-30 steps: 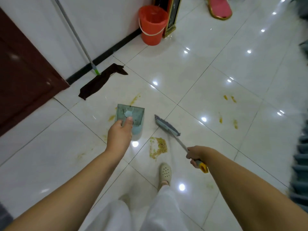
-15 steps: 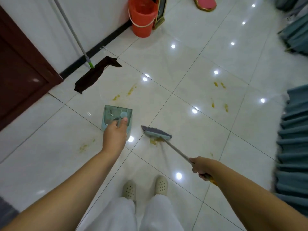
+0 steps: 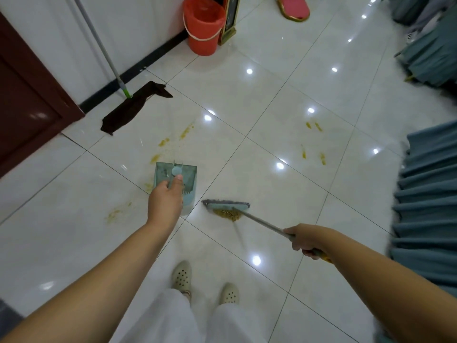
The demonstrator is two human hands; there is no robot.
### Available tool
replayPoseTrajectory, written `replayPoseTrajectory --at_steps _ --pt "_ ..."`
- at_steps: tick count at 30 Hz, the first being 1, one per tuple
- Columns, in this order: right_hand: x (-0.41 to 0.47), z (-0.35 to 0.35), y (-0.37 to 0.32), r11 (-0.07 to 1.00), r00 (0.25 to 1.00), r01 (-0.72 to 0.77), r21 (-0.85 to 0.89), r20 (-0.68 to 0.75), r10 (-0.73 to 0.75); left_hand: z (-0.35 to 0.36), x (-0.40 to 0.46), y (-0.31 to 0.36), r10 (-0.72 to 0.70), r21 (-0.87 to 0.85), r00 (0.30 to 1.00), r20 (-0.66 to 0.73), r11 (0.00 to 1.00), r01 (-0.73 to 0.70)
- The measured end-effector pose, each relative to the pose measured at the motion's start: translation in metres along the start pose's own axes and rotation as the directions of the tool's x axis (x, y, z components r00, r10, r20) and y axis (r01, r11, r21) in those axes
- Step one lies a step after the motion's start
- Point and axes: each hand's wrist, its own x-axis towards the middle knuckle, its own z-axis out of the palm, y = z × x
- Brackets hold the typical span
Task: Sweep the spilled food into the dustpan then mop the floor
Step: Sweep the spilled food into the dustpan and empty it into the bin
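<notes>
My left hand (image 3: 165,203) grips the handle of a teal dustpan (image 3: 188,176) that stands on the white tiled floor. My right hand (image 3: 303,238) holds the long handle of a small broom. The broom's head (image 3: 226,204) rests on the floor just right of the dustpan. A pile of yellowish spilled food (image 3: 227,214) lies on the near side of the broom head. More yellow smears (image 3: 185,131) mark the tiles beyond the dustpan, and others (image 3: 313,126) lie farther right. A mop with a dark cloth head (image 3: 131,107) leans on the wall at the left.
A red bucket (image 3: 203,26) stands by the wall at the back. A dark red door (image 3: 27,102) fills the left edge. Grey-blue draped cloths (image 3: 427,201) hang along the right side. My feet in cream clogs (image 3: 181,274) are below the broom.
The broom head has swung from angled to crosswise and pushed the food pile toward the dustpan. My right hand drew back to the right. The view shifted and my feet stepped back.
</notes>
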Motion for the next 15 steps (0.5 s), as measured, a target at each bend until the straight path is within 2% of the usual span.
replayPoseTrajectory --at_steps 9,15 --pt "0.036 0.015 -0.006 0.995 0.998 0.055 -0.088 0.001 -0.055 0.023 -0.037 -0.004 0.003 0.013 0.998 -0.058 1.000 -0.002" --pt "0.032 0.016 0.046 0.963 0.992 0.056 -0.264 -0.097 -0.084 0.044 -0.066 -0.018 -0.017 0.078 0.997 -0.075 0.997 0.023"
